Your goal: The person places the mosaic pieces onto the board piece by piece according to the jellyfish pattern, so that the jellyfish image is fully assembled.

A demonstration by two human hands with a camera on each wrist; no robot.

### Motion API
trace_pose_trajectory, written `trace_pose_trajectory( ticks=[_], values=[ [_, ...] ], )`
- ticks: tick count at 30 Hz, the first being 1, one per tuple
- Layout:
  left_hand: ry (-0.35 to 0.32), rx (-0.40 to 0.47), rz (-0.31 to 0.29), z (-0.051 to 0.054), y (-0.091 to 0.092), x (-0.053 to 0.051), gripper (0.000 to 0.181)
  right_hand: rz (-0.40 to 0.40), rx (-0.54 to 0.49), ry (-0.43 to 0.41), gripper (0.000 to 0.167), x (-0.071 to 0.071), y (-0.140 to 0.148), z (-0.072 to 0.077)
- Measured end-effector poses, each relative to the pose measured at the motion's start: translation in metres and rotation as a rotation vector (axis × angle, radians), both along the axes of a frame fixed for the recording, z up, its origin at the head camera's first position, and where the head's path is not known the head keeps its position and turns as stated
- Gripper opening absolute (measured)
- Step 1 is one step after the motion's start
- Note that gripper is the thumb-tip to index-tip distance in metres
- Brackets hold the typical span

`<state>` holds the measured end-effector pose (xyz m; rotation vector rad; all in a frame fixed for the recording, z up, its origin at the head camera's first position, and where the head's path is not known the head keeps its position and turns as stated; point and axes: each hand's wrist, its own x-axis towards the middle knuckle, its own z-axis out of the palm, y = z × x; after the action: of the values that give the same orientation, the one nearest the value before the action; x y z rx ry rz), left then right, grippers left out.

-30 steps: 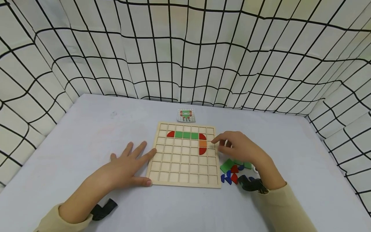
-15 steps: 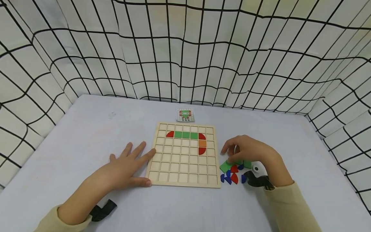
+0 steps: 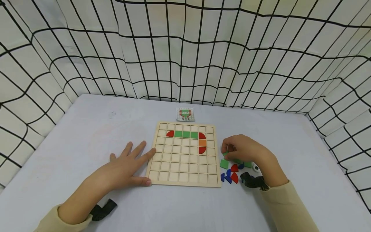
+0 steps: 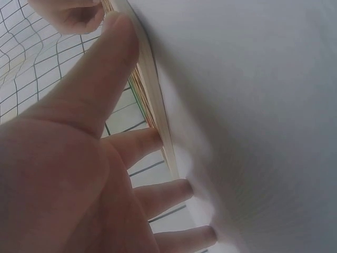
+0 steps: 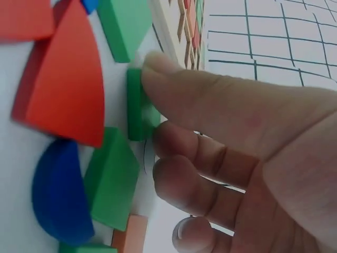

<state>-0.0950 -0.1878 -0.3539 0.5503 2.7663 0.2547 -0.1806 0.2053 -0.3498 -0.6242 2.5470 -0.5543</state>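
A wooden grid board (image 3: 171, 167) lies on the table with red quarter-round, green square and orange pieces in its upper cells. My left hand (image 3: 123, 169) is spread flat at its left side, thumb and index fingertip touching the edge; the left wrist view shows the thumb (image 4: 100, 68) against that edge. Right of the board, my right hand (image 3: 246, 149) pinches a green square block (image 5: 135, 105) between thumb and fingers, low over the loose pieces. Near it lie another green block (image 3: 224, 164), red quarter-rounds (image 3: 234, 178) and blue half-rounds (image 3: 228, 179).
A small picture card (image 3: 185, 114) lies behind the board. A white round piece with a black dot (image 3: 256, 167) sits beside the right wrist. In the right wrist view an orange block (image 5: 131, 233) shows among the pieces. Black netting (image 3: 185, 64) over white cloth surrounds the table.
My right hand has moved from the board's right edge to the loose pieces and taken hold of a green square block, drawing it apart from another. The left hand stays put.
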Motion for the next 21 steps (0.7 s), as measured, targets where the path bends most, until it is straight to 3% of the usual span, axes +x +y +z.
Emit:
trace_pose_trajectory(
  ticks=[9, 13, 21],
  values=[
    [0.0, 0.007, 0.001, 0.0001, -0.0011, 0.0014, 0.101, -0.062, 0.028, -0.014, 0.025, -0.0015, 0.0037, 0.0021],
    [-0.003, 0.013, 0.004, 0.0007, -0.0012, 0.002, 0.101, -0.043, 0.012, 0.013, 0.025, -0.0023, 0.0038, 0.0013],
    [-0.011, 0.02, 0.002, 0.002, -0.0007, 0.0014, 0.1, 0.059, -0.138, -0.026, 0.019, -0.0025, 0.001, 0.0007]
  ],
)
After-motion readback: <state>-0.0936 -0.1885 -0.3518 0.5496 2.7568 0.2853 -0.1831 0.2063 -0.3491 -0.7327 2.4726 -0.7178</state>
